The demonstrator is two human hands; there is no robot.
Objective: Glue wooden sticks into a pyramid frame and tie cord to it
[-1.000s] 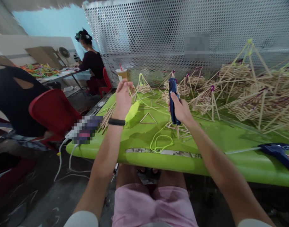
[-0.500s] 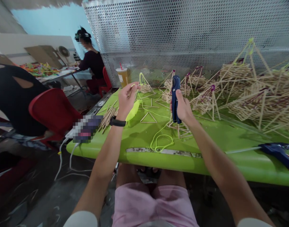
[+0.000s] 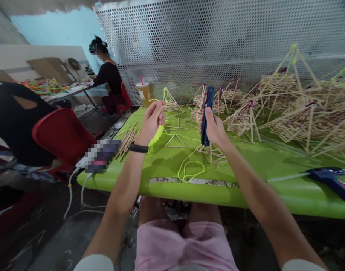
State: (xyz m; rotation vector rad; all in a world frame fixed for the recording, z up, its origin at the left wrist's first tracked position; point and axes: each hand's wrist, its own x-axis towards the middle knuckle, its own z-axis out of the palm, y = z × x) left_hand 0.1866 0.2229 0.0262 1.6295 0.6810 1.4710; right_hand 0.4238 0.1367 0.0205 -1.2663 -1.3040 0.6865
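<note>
My left hand point(image 3: 152, 119) is raised over the green table point(image 3: 263, 180), its fingers pinched on a yellow-green cord point(image 3: 189, 169). The cord runs down to a loose loop on the tabletop, and a yellow-green bundle point(image 3: 157, 135) hangs under that wrist. My right hand point(image 3: 214, 130) is wrapped round a blue hand tool point(image 3: 206, 113), held upright a little to the right of the left hand. Flat stick triangles point(image 3: 176, 141) lie on the table just beyond both hands.
Heaps of stick pyramids point(image 3: 299, 109) fill the table's back and right, against a perforated metal screen point(image 3: 217, 41). A blue glue gun point(image 3: 327, 177) lies at the right. Loose sticks point(image 3: 127, 141), a drink cup point(image 3: 144, 93) and red chairs point(image 3: 59, 135) are left; another person point(image 3: 107, 75) sits beyond.
My left hand has come down and to the right, closer to the tool. My right hand has shifted slightly with the blue tool tilted. The view has edged a little.
</note>
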